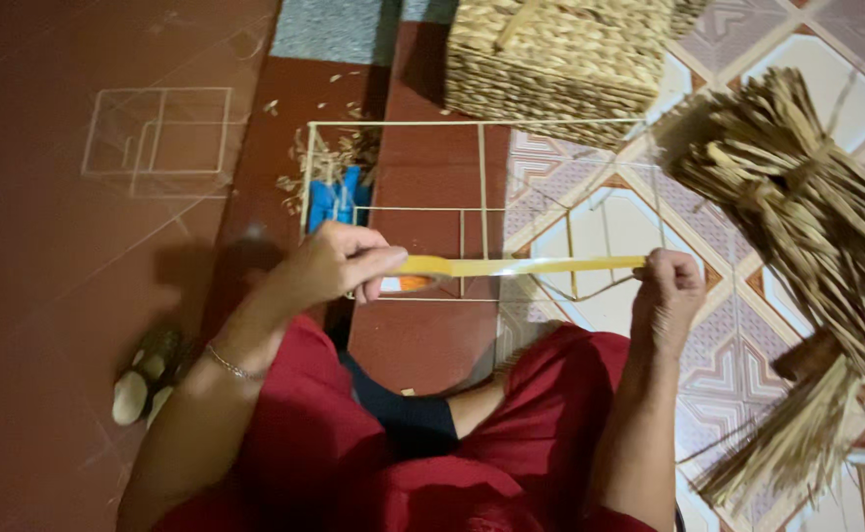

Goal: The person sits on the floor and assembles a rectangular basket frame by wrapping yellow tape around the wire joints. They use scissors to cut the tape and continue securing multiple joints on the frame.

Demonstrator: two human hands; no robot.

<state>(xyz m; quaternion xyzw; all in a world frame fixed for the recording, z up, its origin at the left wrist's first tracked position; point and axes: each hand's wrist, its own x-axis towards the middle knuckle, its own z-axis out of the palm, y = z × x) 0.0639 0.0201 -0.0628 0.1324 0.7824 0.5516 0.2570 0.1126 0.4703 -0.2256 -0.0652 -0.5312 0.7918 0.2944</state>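
Note:
A flat yellow strip [521,266] is stretched level between my two hands. My left hand [334,264] pinches its left end, and something orange [413,283] shows just under that hand. My right hand [671,284] grips the right end in a closed fist. Behind the strip stands a thin cream-coloured wire box frame [481,177] on the floor. My legs in red cloth lie below the hands.
A stack of woven straw mats [560,59] lies at the top centre. A big bundle of dried straw [806,217] fills the right side, over patterned floor tiles [728,39]. A blue object [334,202] and straw scraps lie left of the frame. The red floor [58,276] carries chalk lines.

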